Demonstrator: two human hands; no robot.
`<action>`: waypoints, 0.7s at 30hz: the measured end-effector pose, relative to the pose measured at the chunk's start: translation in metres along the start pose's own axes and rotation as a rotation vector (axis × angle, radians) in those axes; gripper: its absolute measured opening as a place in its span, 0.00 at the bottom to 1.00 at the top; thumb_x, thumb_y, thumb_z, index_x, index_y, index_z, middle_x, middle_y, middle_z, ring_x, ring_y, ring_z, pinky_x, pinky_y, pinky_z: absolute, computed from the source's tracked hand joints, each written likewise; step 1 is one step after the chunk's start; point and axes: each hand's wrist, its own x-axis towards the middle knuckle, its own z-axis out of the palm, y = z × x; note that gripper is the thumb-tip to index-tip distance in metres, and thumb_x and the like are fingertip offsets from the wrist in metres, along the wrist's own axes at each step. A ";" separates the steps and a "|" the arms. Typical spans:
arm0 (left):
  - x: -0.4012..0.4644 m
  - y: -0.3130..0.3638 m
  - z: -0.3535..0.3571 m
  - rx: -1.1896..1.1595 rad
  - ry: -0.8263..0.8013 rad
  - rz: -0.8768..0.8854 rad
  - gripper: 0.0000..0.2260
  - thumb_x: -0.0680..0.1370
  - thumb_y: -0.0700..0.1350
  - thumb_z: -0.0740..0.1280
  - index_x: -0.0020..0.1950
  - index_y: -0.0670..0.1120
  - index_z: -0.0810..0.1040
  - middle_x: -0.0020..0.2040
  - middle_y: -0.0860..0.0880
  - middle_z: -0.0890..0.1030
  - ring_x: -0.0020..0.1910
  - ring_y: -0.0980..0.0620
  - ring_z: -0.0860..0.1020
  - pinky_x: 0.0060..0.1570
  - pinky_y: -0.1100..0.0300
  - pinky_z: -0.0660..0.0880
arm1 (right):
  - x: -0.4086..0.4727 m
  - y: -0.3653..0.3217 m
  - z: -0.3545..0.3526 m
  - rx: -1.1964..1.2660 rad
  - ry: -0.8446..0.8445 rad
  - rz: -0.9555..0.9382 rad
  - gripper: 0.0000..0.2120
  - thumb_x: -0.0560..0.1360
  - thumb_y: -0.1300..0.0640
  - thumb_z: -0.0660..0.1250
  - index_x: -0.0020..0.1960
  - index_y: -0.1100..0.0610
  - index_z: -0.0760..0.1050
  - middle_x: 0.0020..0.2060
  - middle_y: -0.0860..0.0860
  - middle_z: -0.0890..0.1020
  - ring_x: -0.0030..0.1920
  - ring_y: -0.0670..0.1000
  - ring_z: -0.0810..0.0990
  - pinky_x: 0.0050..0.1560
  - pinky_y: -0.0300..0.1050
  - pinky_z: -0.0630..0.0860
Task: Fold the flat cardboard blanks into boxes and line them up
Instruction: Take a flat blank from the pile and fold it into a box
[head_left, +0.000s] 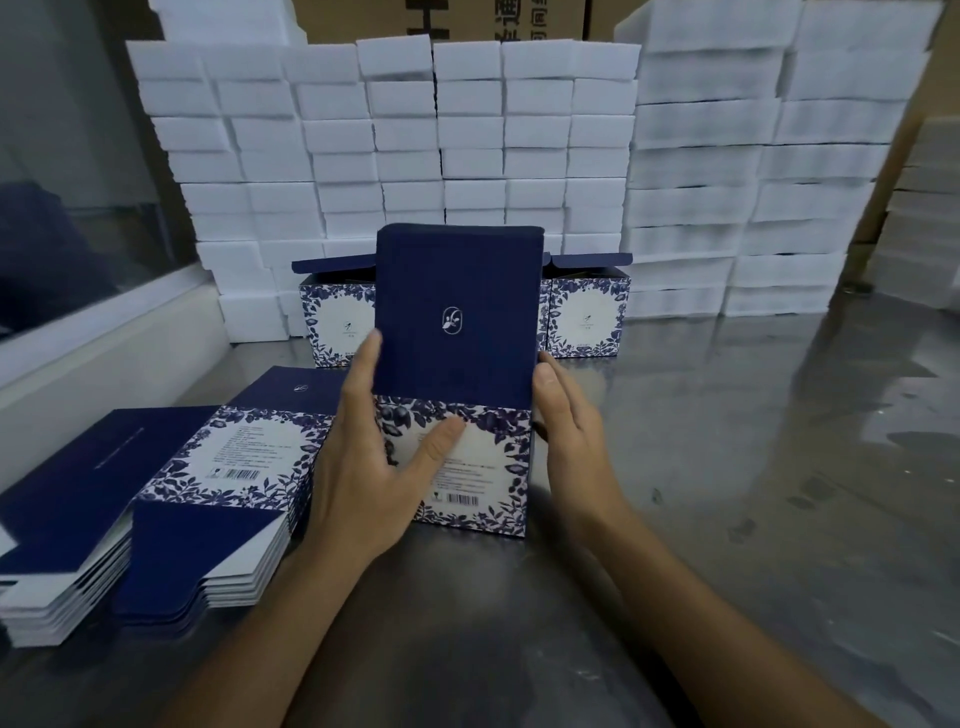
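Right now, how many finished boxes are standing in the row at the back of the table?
2 visible: one finished box behind the raised lid's left edge, one to its right. The box in hand, held by both hands, may hide more between them.

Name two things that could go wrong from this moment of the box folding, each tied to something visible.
The box being folded has its tall navy lid panel upright; pushed unevenly by the left hand or the right hand, it might crease. The stack of flat blanks lies close beside the left forearm, which might knock it askew.
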 end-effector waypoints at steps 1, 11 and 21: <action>-0.001 0.001 0.000 0.068 -0.012 0.035 0.35 0.72 0.71 0.62 0.74 0.72 0.48 0.73 0.60 0.65 0.70 0.57 0.69 0.64 0.49 0.71 | 0.001 -0.001 -0.001 0.020 0.026 -0.003 0.30 0.78 0.39 0.62 0.74 0.54 0.70 0.66 0.47 0.79 0.66 0.44 0.78 0.67 0.43 0.74; -0.001 0.012 0.002 0.199 0.082 0.195 0.19 0.82 0.52 0.56 0.64 0.42 0.76 0.53 0.48 0.79 0.46 0.53 0.77 0.43 0.56 0.75 | 0.001 -0.013 -0.004 -0.301 0.347 -0.353 0.07 0.82 0.58 0.61 0.53 0.55 0.78 0.48 0.51 0.81 0.49 0.49 0.80 0.47 0.41 0.76; -0.001 0.022 0.008 0.356 0.190 0.316 0.16 0.81 0.49 0.61 0.56 0.38 0.81 0.44 0.45 0.82 0.37 0.48 0.80 0.33 0.60 0.73 | -0.004 -0.013 0.000 -0.599 0.248 -0.674 0.09 0.80 0.60 0.65 0.55 0.62 0.82 0.53 0.56 0.80 0.53 0.53 0.79 0.52 0.52 0.77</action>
